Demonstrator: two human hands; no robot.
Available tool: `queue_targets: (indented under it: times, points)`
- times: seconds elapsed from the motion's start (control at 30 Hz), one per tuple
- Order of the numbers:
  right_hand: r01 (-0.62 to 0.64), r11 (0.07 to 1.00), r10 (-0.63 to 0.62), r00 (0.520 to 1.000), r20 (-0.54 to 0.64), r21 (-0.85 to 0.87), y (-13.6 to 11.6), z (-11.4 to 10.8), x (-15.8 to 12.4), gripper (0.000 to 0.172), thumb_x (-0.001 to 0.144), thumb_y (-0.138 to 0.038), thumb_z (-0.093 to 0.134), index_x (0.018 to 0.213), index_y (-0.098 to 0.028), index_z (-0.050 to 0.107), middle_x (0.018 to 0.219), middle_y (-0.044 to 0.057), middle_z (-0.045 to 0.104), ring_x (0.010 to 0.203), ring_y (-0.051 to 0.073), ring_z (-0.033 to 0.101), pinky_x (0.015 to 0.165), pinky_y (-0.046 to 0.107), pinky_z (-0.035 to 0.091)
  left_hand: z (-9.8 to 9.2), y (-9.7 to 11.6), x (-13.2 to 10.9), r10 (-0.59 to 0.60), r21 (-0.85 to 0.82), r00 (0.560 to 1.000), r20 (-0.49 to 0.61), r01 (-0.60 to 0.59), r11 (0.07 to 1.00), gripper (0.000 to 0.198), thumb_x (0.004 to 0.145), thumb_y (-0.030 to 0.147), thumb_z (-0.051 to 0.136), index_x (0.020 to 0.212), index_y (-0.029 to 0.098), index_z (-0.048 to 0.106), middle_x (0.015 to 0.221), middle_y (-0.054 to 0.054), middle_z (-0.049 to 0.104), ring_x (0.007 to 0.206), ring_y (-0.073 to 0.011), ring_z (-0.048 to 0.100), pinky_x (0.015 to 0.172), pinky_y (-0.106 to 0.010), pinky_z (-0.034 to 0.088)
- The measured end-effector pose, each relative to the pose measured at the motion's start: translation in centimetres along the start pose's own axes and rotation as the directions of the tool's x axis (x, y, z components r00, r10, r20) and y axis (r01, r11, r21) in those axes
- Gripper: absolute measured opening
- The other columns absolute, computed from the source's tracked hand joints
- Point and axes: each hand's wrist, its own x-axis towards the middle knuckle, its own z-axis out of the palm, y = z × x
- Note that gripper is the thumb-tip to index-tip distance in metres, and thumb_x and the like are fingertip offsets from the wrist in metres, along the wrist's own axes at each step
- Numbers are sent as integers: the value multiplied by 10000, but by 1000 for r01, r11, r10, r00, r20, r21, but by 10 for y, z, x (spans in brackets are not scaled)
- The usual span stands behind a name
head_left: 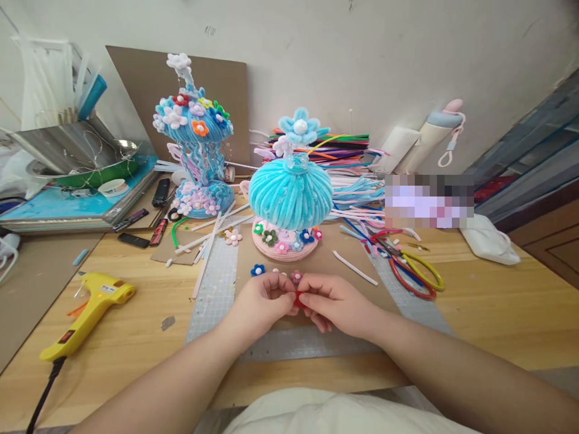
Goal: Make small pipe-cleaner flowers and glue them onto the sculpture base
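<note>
My left hand (263, 296) and my right hand (335, 301) meet over a brown cardboard sheet (325, 256), and both pinch a small red pipe-cleaner piece (299, 299) between their fingertips. Just beyond them lie a tiny blue flower (257, 270) and a tiny pink flower (297, 276). Behind those stands a turquoise pipe-cleaner dome (290, 191) on a pink base ringed with little flowers, topped by a blue flower. A taller blue pipe-cleaner mushroom sculpture (195, 140) covered in flowers stands to the left rear.
A yellow glue gun (88, 310) lies at the left on the wooden table (497, 301). Red and yellow scissors (414, 270) lie to the right. A pile of coloured pipe cleaners (344, 150) sits at the back. Metal bowls (76, 154) and boards are at far left.
</note>
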Motion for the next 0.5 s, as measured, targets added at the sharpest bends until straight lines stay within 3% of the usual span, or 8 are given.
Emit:
queue_targets:
  times: [0.17,0.27,0.37,0.5]
  points:
    - [94,942,-87,996,37,-321,-6,-2,-3,167,842,-193,421,692,-170,491,481,-64,449,428,56,420,437,159,325,-5,-6,-1,80,307,996,45,-90,948,33,669,147,519,701,153,525,616,7,576,592,-108,539,549,-216,409]
    - [136,885,-135,990,35,-445,-9,-3,-3,170,821,-162,451,655,-165,489,486,-57,473,450,57,431,455,160,322,-6,-7,-2,99,374,992,78,-121,920,53,667,124,481,685,157,520,598,12,565,574,-106,527,525,-212,387]
    - [155,878,-187,982,-27,-453,-8,-1,-5,176,832,-179,450,666,-163,504,498,-51,488,455,59,450,463,164,336,-2,-3,-4,90,272,995,53,-101,957,27,680,133,483,691,156,492,589,14,559,564,-103,529,542,-221,404]
    - [166,952,-199,974,-111,-256,-4,3,-7,207,862,-235,418,699,-159,521,489,-49,489,411,57,458,430,164,360,7,6,-7,90,32,996,29,-91,995,67,722,194,511,710,153,460,588,22,549,554,-98,543,584,-248,446]
